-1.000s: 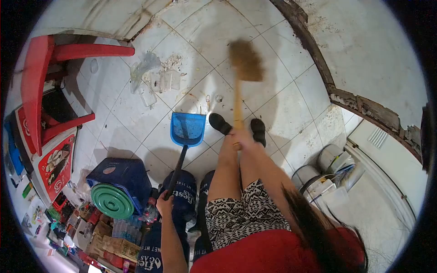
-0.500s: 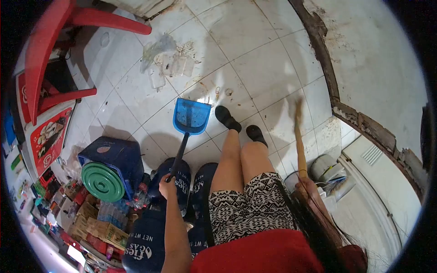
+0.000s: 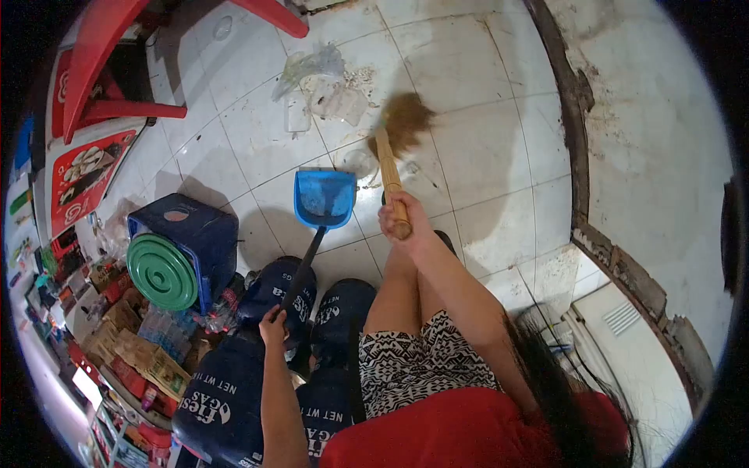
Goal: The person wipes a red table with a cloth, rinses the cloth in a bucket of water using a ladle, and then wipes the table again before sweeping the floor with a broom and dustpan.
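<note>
My left hand [image 3: 274, 326] is closed round the black handle of a blue dustpan [image 3: 324, 196], whose pan rests on the tiled floor with its opening toward the litter. My right hand [image 3: 404, 218] grips the wooden handle of a broom [image 3: 388, 160]. The broom's brown bristles [image 3: 407, 123] are blurred and lie just right of the litter. Clear plastic containers [image 3: 338, 103], a crumpled plastic bag [image 3: 312, 66] and small crumbs lie on the tiles beyond the dustpan.
Dark blue gas cylinders [image 3: 343, 312] stand by my legs. At the left are a blue bin [image 3: 187, 226] with a green lid [image 3: 161, 272], red chair legs [image 3: 140, 109] and crowded goods. A damaged wall edge [image 3: 576, 140] runs along the right.
My right hand has swung the broom from the right side to the middle, beside the litter. My left hand and the dustpan handle have shifted slightly, and the view has moved.
</note>
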`<move>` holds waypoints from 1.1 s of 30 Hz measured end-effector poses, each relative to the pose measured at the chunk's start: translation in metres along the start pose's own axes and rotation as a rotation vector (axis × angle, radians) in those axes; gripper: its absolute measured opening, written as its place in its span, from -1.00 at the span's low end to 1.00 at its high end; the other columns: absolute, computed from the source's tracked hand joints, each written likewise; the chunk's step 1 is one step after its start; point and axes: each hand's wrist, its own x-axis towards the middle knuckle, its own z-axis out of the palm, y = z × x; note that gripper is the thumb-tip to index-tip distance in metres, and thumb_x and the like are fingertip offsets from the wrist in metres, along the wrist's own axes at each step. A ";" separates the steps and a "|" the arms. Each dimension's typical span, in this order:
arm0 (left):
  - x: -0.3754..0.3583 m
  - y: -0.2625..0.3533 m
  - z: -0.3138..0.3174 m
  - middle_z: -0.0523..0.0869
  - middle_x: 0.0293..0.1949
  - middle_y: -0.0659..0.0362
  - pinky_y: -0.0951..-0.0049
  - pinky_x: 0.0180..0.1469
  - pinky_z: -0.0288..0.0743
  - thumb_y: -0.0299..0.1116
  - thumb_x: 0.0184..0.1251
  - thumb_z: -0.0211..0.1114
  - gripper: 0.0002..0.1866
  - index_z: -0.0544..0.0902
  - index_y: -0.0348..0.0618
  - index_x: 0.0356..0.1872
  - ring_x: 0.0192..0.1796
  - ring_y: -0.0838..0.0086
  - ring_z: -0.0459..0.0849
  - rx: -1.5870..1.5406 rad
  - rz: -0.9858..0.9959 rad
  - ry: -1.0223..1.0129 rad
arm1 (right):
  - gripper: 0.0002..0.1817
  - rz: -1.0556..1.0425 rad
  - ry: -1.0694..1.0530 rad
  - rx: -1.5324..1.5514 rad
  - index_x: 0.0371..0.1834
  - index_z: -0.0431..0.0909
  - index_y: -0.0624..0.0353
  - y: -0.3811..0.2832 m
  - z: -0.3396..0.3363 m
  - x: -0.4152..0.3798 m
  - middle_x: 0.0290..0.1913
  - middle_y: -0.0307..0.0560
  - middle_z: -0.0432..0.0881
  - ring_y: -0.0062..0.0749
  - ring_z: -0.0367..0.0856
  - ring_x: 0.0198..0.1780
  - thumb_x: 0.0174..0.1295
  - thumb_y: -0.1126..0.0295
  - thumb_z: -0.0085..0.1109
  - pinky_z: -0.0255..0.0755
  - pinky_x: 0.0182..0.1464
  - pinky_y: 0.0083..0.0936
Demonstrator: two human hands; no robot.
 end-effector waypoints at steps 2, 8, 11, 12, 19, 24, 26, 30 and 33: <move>-0.009 -0.012 0.001 0.51 -0.56 0.20 0.64 -0.77 0.13 -0.50 -0.04 0.16 -0.73 0.48 -0.23 -0.23 -0.79 0.65 0.28 -0.019 -0.028 0.026 | -0.82 -0.013 0.046 -0.160 -0.63 0.21 0.12 0.003 0.010 -0.024 -0.76 -0.25 0.24 -0.55 0.19 -0.79 -0.06 0.30 -0.07 0.13 -0.76 -0.69; -0.022 -0.067 0.010 0.50 -0.56 0.19 0.62 -0.78 0.11 -0.46 0.01 0.13 -0.75 0.47 -0.22 -0.21 -0.81 0.62 0.27 -0.249 -0.072 0.067 | -0.62 -0.095 0.243 -0.606 -0.08 0.13 -0.08 -0.006 0.030 -0.124 -0.64 -0.18 0.29 -0.56 0.21 -0.79 -0.02 0.44 -0.14 0.14 -0.83 -0.66; -0.039 -0.074 0.020 0.50 -0.51 0.19 0.61 -0.79 0.10 -0.43 0.05 0.10 -0.75 0.45 -0.22 -0.19 -0.80 0.62 0.26 -0.322 -0.149 0.070 | -0.33 -0.200 0.311 -1.091 0.15 -0.12 -0.15 -0.034 0.047 -0.131 -0.63 -0.16 0.31 -0.53 0.28 -0.74 -0.05 0.53 -0.09 0.19 -0.82 -0.63; -0.049 -0.071 0.025 0.51 -0.50 0.19 0.60 -0.78 0.11 -0.43 0.06 0.10 -0.76 0.46 -0.21 -0.20 -0.80 0.62 0.26 -0.335 -0.220 0.108 | -0.28 -0.167 0.281 -1.230 0.17 -0.19 -0.18 -0.042 0.064 -0.128 -0.62 -0.16 0.32 -0.54 0.29 -0.73 -0.06 0.56 -0.10 0.21 -0.82 -0.63; -0.092 -0.098 0.070 0.53 -0.50 0.20 0.59 -0.77 0.13 -0.44 0.07 0.08 -0.82 0.50 -0.20 -0.27 -0.77 0.62 0.26 -0.454 -0.409 0.260 | -0.42 0.168 -0.024 -1.330 0.06 0.05 -0.03 -0.020 0.139 0.024 -0.59 -0.14 0.33 -0.51 0.30 -0.75 -0.10 0.42 0.02 0.21 -0.82 -0.60; -0.127 -0.081 0.095 0.54 -0.47 0.16 0.59 -0.78 0.25 -0.46 0.02 0.11 -0.79 0.49 -0.28 -0.27 -0.74 0.60 0.40 -0.353 -0.359 0.459 | -0.73 0.192 -0.070 -1.650 -0.30 0.25 0.21 0.008 0.167 0.160 -0.60 -0.12 0.33 -0.52 0.32 -0.72 -0.06 0.35 0.00 0.25 -0.77 -0.64; -0.135 -0.085 0.100 0.54 -0.48 0.12 0.59 -0.77 0.31 -0.45 0.01 0.12 -0.77 0.49 -0.29 -0.27 -0.74 0.56 0.44 -0.360 -0.349 0.518 | -0.77 0.224 -0.023 -1.643 -0.45 0.25 0.27 0.010 0.156 0.172 -0.63 -0.11 0.33 -0.49 0.32 -0.74 -0.06 0.34 0.01 0.25 -0.79 -0.63; -0.154 -0.078 0.113 0.55 -0.52 0.09 0.61 -0.77 0.36 -0.42 -0.03 0.14 -0.75 0.49 -0.28 -0.27 -0.76 0.52 0.46 -0.410 -0.375 0.513 | -0.80 0.334 0.245 -1.060 -0.40 0.28 0.17 -0.043 0.102 0.147 -0.63 -0.14 0.37 -0.50 0.31 -0.77 0.01 0.29 -0.05 0.25 -0.79 -0.65; -0.166 -0.075 0.125 0.55 -0.52 0.08 0.60 -0.80 0.34 -0.40 -0.03 0.15 -0.76 0.51 -0.25 -0.29 -0.76 0.52 0.47 -0.320 -0.378 0.549 | -0.81 0.344 0.280 -1.057 -0.35 0.28 0.11 -0.068 0.054 0.096 -0.61 -0.16 0.38 -0.52 0.31 -0.76 0.04 0.26 -0.09 0.24 -0.80 -0.66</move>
